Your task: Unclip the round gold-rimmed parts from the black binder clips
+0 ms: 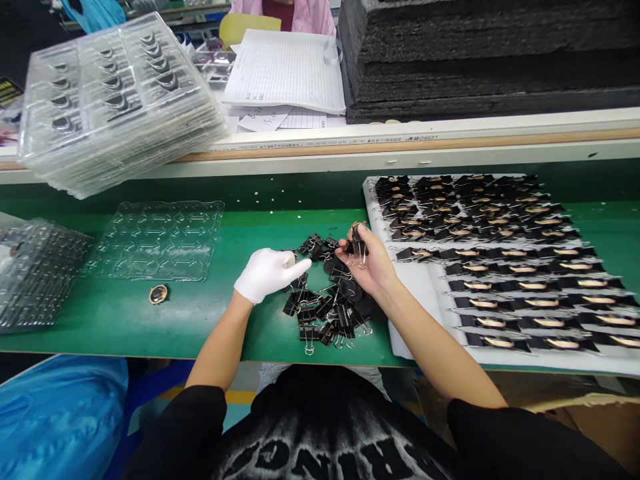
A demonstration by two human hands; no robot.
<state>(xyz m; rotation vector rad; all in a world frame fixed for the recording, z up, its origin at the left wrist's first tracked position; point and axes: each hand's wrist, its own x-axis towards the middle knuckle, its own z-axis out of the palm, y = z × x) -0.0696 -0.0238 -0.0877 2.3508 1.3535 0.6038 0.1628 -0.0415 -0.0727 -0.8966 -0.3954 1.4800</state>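
My right hand (373,263), bare, is closed on a black binder clip (359,245) with its wire handles hanging down. A small gold-brown piece shows at the clip's top, partly covered by my fingers. My left hand (267,273), in a white glove, hovers at the left edge of a pile of black binder clips (307,312). Its thumb stands apart from the other fingers, whose tips are partly hidden; I see nothing held between them. Round black pieces (350,289) lie among the clips. To the right, a white foam sheet (417,283) carries rows of clipped pieces (523,269).
An oval gold-rimmed piece (159,294) lies on the green table (200,320). Beyond it is a clear plastic tray (160,240); more trays (37,273) are stacked left. A tall tray stack (125,113) overhangs the ledge (300,157). Papers (290,70), black foam (490,60) and a person in pink (315,17) are behind.
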